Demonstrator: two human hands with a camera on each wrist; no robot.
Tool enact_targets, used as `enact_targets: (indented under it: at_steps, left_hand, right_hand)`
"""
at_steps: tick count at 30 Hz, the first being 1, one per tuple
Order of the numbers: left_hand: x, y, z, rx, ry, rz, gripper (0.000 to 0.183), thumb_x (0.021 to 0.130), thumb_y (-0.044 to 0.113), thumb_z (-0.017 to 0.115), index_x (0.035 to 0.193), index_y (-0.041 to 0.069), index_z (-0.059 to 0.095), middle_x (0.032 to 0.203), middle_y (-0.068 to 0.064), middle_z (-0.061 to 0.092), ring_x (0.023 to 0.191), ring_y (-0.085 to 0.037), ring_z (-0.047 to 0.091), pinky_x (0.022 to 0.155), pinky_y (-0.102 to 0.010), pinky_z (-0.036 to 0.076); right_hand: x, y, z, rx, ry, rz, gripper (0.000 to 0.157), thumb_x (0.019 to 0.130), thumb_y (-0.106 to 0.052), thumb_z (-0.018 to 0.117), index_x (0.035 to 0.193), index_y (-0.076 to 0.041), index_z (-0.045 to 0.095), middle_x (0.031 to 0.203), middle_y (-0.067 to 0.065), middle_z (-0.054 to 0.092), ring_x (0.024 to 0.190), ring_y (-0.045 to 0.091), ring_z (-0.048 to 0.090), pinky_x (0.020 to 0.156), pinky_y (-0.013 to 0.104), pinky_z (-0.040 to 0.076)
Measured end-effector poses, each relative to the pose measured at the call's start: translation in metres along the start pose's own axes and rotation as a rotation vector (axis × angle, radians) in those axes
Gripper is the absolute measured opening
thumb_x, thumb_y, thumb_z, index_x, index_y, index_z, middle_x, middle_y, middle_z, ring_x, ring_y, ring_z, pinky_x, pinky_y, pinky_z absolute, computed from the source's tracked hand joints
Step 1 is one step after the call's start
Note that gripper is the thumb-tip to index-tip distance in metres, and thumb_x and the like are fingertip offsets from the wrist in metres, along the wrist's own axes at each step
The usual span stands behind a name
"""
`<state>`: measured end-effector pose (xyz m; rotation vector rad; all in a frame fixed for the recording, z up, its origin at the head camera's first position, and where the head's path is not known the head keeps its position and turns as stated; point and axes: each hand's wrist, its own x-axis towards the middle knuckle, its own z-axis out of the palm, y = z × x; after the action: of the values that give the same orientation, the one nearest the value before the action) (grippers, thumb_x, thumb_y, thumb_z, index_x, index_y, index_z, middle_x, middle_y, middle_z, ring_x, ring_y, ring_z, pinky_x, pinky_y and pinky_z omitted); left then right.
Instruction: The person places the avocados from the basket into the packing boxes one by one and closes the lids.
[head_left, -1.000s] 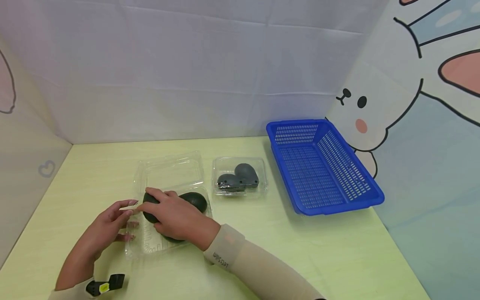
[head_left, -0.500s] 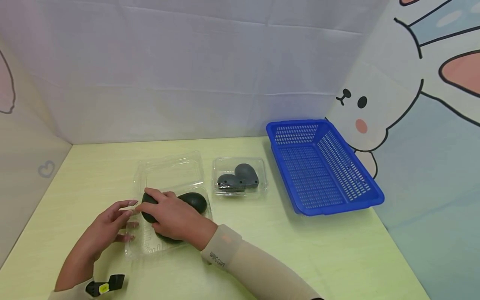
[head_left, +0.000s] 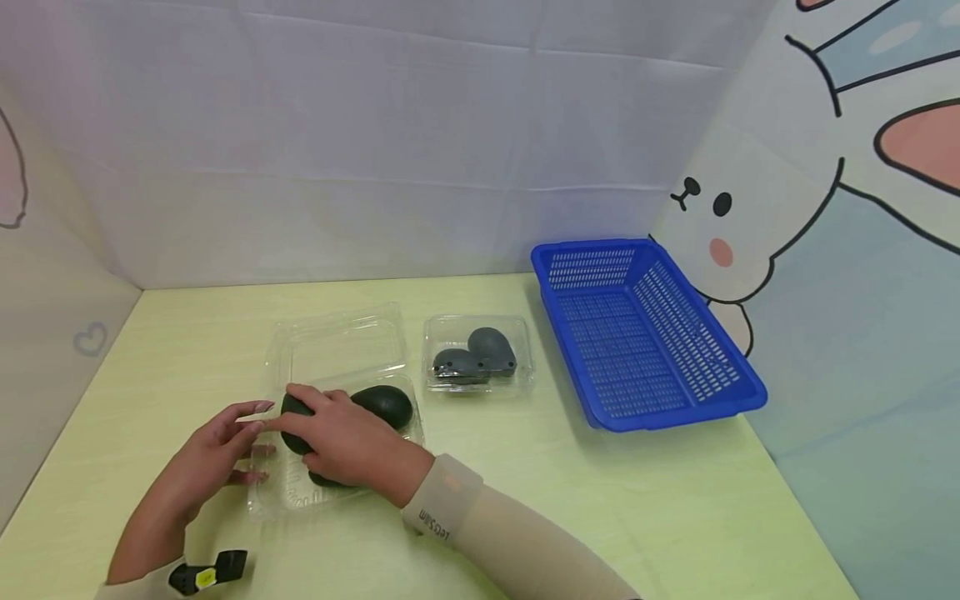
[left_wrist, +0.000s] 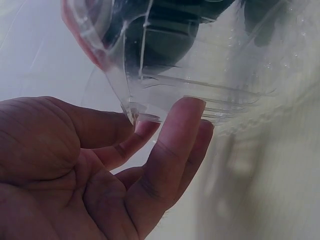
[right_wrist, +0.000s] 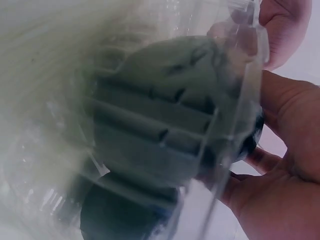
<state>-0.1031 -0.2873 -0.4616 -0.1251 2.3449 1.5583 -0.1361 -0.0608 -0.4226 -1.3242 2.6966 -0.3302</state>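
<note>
A clear plastic clamshell box (head_left: 296,498) lies on the table with its lid (head_left: 341,342) folded back. Its tray contains dark green avocados. My right hand (head_left: 351,440) reaches over the tray and grips the left avocado (head_left: 296,442). Another avocado (head_left: 387,405) shows beyond that hand, and a third (head_left: 322,480) is mostly hidden under it. At the box's left side, my left hand (head_left: 210,458) pinches the plastic edge between thumb and fingers, seen closely in the left wrist view. Through the cloudy plastic, the right wrist view shows the avocados (right_wrist: 150,125) from outside.
Behind and to the right, a second clear box (head_left: 517,387), closed, contains two dark avocados (head_left: 492,346). A blue slotted plastic basket (head_left: 600,408) stands at the right back. White cloth walls (head_left: 337,208) enclose the table (head_left: 600,517) at the back and sides.
My right hand has shifted slightly left with the avocado in its grip, showing a bit more of the avocado beyond it. My left hand stays at the box edge.
</note>
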Motion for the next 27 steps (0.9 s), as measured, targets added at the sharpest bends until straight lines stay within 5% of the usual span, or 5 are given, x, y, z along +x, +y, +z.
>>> enact_targets:
  at_steps: [17, 27]
  left_hand:
    - [-0.001, -0.004, -0.001, -0.022, -0.02, 0.013, 0.049, 0.114, 0.021, 0.039, 0.157, -0.001, 0.029, 0.148, -0.037, 0.042, 0.099, -0.009, 0.066, 0.073, -0.039, 0.063]
    - [0.001, -0.003, -0.001, -0.007, -0.02, 0.008, 0.048, 0.115, 0.019, 0.038, 0.158, -0.001, 0.027, 0.151, -0.039, 0.038, 0.108, -0.025, 0.067, 0.074, -0.039, 0.063]
  right_hand:
    - [0.004, -0.003, 0.012, -0.021, -0.087, 0.0, 0.056, 0.1, -0.031, 0.072, 0.151, -0.039, 0.051, 0.162, -0.001, 0.034, 0.124, 0.018, 0.055, 0.103, 0.025, 0.045]
    - [0.004, -0.001, 0.016, -0.014, -0.097, 0.034, 0.055, 0.099, -0.032, 0.073, 0.149, -0.04, 0.052, 0.163, -0.002, 0.034, 0.121, 0.02, 0.056, 0.101, 0.023, 0.047]
